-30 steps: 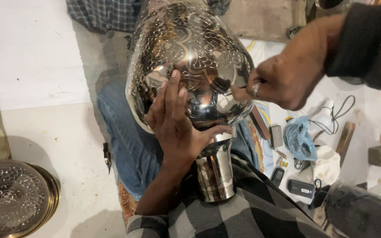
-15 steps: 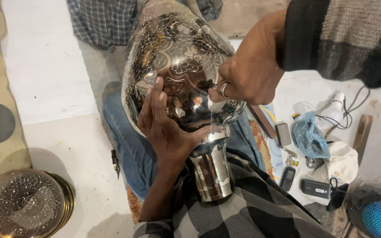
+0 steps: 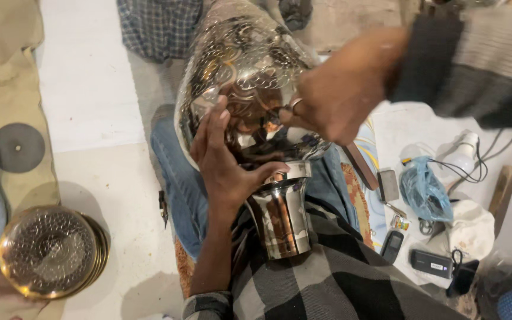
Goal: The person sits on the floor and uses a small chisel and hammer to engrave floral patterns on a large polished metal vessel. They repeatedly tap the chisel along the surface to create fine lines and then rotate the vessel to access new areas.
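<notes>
Evidently braced for close work, the engraved metal vase lies across the person's lap in the head view, its flared neck pointing back at the checked shirt. The left hand is spread flat against the shiny belly, thumb hooked under the shoulder, seemingly to keep it from rolling. The right hand is blurred, fingers bunched at the surface around something small and dark; what, I cannot tell. Stacked brass bowls sit well apart on the left, and a blue plastic bag on the right.
</notes>
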A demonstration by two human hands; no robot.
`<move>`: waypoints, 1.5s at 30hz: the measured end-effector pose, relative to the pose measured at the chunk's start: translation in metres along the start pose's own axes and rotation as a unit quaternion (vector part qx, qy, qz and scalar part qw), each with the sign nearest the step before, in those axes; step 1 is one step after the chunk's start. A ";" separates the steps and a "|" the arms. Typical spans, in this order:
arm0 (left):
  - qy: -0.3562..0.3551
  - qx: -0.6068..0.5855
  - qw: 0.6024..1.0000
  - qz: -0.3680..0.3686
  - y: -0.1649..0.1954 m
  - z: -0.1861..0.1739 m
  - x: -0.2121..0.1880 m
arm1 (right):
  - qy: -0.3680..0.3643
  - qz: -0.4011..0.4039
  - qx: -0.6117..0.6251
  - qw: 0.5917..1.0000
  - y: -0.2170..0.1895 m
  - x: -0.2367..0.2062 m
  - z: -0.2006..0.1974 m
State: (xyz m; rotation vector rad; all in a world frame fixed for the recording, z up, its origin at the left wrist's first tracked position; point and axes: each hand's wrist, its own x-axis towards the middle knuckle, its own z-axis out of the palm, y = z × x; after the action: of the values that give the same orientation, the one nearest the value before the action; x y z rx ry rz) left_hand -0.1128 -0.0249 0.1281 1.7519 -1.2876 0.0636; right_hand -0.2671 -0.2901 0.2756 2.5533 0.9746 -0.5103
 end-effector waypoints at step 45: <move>0.128 -0.032 0.913 -0.386 -0.180 0.001 -0.153 | 0.214 0.795 0.305 0.479 -0.339 0.107 0.286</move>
State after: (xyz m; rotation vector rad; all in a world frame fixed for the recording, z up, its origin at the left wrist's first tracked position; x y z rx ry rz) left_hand -0.0426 0.0883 -0.0670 1.9988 -0.3462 -0.1953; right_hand -0.4835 -0.1228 -0.0888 2.7246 -1.9408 0.4942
